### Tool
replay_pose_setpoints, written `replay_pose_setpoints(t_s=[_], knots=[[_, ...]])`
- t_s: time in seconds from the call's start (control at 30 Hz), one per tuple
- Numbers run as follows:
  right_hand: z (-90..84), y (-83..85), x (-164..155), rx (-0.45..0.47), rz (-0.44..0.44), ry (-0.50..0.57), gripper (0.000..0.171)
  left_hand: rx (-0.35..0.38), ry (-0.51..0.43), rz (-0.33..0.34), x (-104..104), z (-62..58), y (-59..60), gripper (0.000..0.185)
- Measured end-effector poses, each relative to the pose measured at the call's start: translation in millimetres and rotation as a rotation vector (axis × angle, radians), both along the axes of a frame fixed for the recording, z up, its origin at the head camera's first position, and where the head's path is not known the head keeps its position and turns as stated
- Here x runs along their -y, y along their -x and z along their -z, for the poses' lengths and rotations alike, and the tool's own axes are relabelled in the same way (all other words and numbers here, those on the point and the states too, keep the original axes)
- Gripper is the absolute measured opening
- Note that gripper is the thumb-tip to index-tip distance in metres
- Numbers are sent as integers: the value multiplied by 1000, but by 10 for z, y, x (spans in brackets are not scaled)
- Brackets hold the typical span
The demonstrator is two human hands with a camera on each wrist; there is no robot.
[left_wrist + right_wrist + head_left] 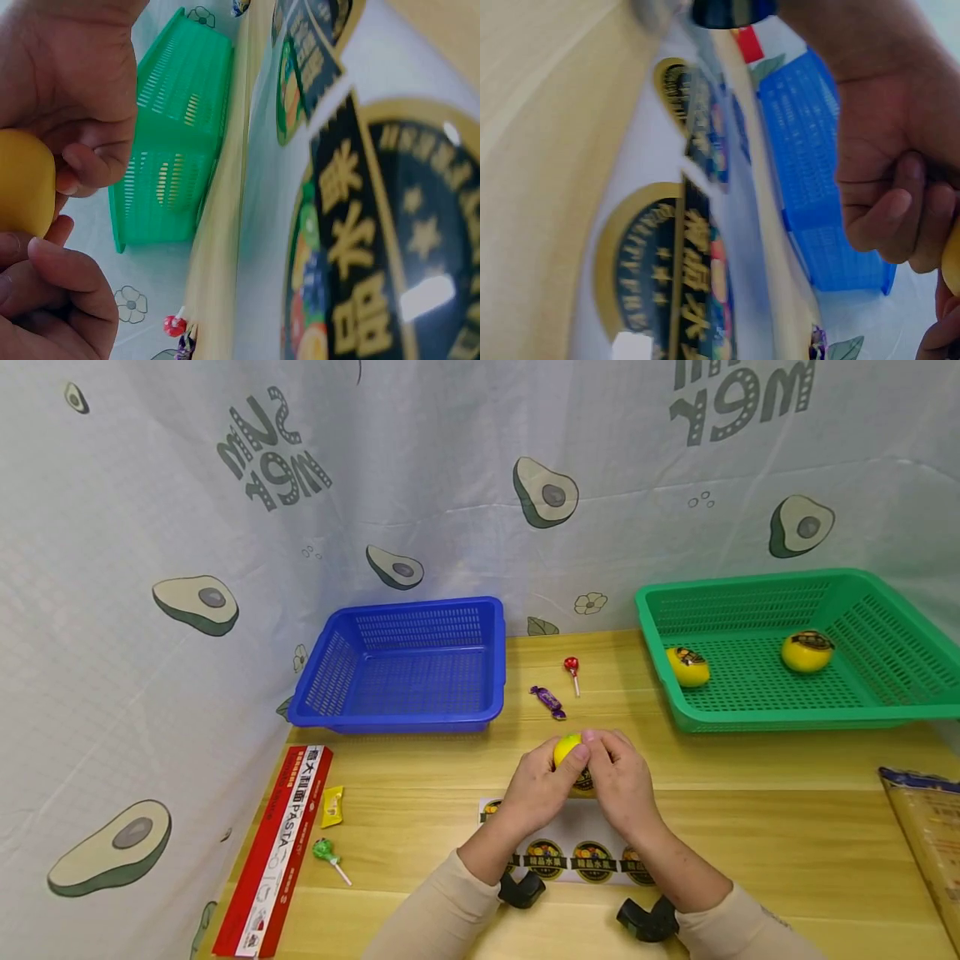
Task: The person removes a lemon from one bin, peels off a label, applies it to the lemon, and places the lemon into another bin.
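1. Yellow and round, the small smooth fruit-like ball [567, 748] sits just below the middle of the head view, held up off the pale wooden table [750, 827] between both of my hands.
2. My left hand [538, 789] has its fingers curled round the ball's left side; my right hand [621, 781] pinches at its right side, where a dark round sticker [584, 782] seems to be going on. Both grips are narrow and closed on the ball.
3. To do this well, I judge the left hand should stay firm and quiet while the right thumb smooths the sticker flat from its middle outwards, so no edge lifts.
4. Directly under my wrists lies the white backing sheet of round gold-and-black stickers [592, 860]; keeping the ball above it saves reaching.
5. At the upper right, the green slotted plastic basket [885, 602] holds two yellow balls already bearing dark labels [807, 652].
6. At centre left, the blue plastic basket [405, 693] has nothing in it that I can see; a purple-wrapped candy [548, 702] and red lollipop [572, 670] lie between the baskets.
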State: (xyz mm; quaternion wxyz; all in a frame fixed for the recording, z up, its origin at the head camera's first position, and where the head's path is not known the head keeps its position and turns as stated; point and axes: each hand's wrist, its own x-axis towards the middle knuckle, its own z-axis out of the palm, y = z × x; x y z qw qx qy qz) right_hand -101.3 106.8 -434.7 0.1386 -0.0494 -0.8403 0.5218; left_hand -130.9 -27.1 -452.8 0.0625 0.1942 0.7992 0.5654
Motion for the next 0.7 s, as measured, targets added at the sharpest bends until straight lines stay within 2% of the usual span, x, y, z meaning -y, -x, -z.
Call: replay_pose_setpoints(t_s=[0.1,0.23,0.37,0.47,0.53,0.63,0.7], knots=[[-10,18,-24,22,13,28,41,17,-21,10,-13,8,-1,68],[-15,31,-49,55,31,76,49,24,-33,14,-26,36,-8,76],[-28,53,-90,125,33,80,57,30,-16,18,-21,56,-9,81],[-48,85,-134,181,24,70,63,108,-76,44,-17,63,11,82],[-57,112,-167,196,6,79,67,198,-172,72,-21,61,25,80],[-55,142,-201,168,-37,87,72,326,-320,106,-31,48,38,72],[-39,144,-213,124,-75,28,69,388,-407,118,-47,40,36,64]])
